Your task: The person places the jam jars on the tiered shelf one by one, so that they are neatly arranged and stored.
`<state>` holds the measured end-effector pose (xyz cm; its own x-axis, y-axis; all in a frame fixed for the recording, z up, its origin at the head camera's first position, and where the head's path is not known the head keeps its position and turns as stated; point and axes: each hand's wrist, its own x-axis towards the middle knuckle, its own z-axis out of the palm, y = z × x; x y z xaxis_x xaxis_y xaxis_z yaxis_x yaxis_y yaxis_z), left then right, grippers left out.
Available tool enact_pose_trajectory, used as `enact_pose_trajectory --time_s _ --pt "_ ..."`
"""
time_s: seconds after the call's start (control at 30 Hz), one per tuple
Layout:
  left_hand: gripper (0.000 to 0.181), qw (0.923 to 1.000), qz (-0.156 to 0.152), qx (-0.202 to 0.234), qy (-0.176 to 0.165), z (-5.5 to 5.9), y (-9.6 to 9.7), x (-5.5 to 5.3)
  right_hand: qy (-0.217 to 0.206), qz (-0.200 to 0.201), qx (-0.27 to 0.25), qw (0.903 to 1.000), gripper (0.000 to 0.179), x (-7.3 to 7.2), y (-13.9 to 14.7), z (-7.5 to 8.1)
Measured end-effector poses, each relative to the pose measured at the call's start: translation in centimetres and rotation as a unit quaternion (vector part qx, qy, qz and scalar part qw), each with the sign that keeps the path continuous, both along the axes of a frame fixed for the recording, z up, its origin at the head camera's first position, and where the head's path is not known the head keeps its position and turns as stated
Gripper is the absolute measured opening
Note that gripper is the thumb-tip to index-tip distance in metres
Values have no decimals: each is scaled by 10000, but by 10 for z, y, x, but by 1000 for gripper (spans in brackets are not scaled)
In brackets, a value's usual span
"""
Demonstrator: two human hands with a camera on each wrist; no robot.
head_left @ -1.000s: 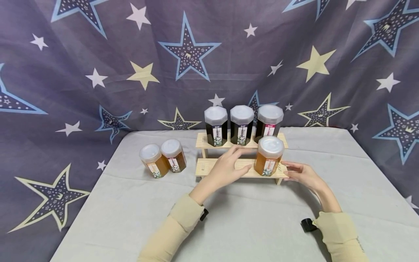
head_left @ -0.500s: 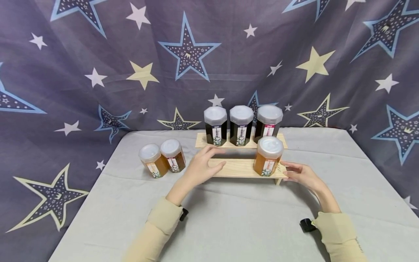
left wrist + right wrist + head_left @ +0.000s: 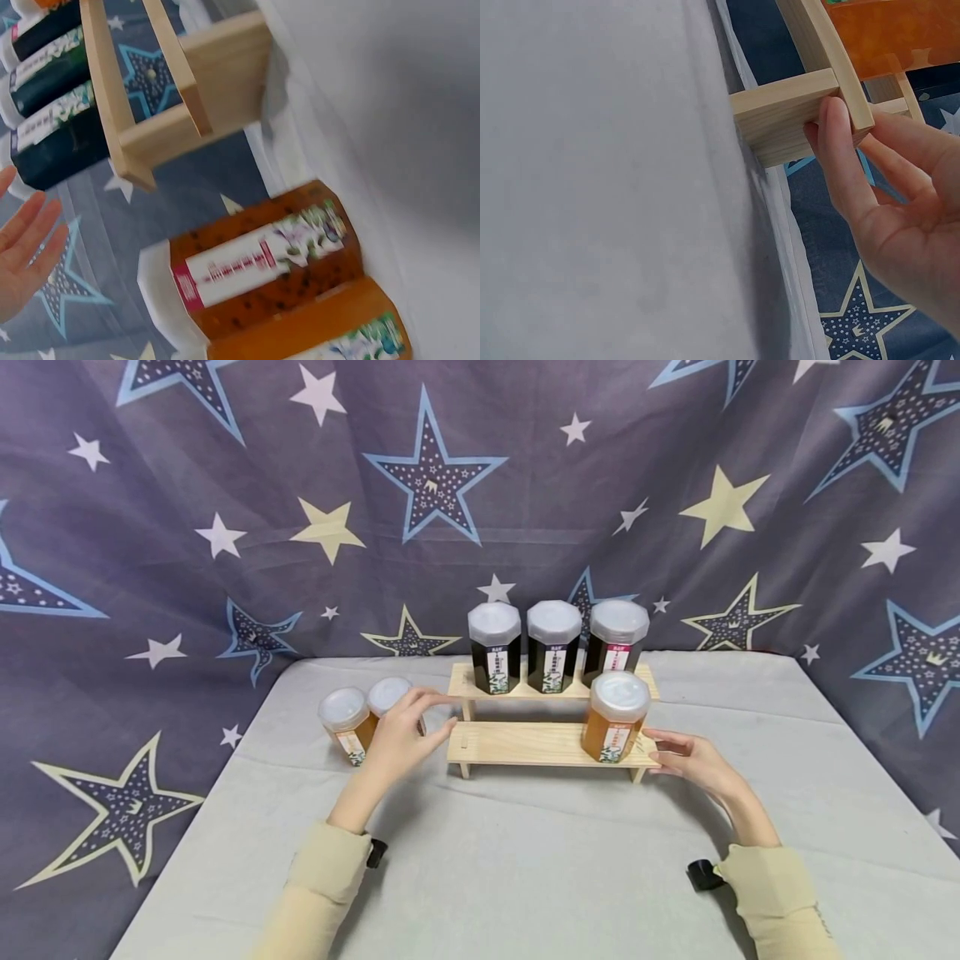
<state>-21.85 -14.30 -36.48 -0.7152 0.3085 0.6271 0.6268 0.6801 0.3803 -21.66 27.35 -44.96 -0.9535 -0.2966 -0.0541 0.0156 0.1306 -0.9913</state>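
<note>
My left hand holds nothing, its fingers parted, just left of a two-tier wooden rack. In the head view it partly covers a dark amber jar behind it; an orange honey-coloured jar stands alongside. The left wrist view has both jars below the fingers, apart from them. At the rack's right end, my right hand pinches the lower board between thumb and fingers, as the right wrist view has it. An orange jar stands on that board, close to this hand.
Three dark jars with translucent white lids stand in a row on the rack's upper board. Pale grey cloth covers the table. A dark curtain printed with stars hangs behind and at the sides.
My left hand has moved left from beside the orange jar on the rack, past the rack's left end, to the two loose jars. The right hand and the rack have stayed put.
</note>
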Motion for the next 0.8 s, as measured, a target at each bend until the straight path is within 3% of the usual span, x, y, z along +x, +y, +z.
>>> enact_pose_trajectory --time_s 0.47,0.8 --pt "25 9983 506 133 -272 -2 -39 5 44 56 -102 9999 52 0 0 0" --pt "26 9966 793 206 36 -4 -62 7 37 82 -164 9998 52 0 0 0"
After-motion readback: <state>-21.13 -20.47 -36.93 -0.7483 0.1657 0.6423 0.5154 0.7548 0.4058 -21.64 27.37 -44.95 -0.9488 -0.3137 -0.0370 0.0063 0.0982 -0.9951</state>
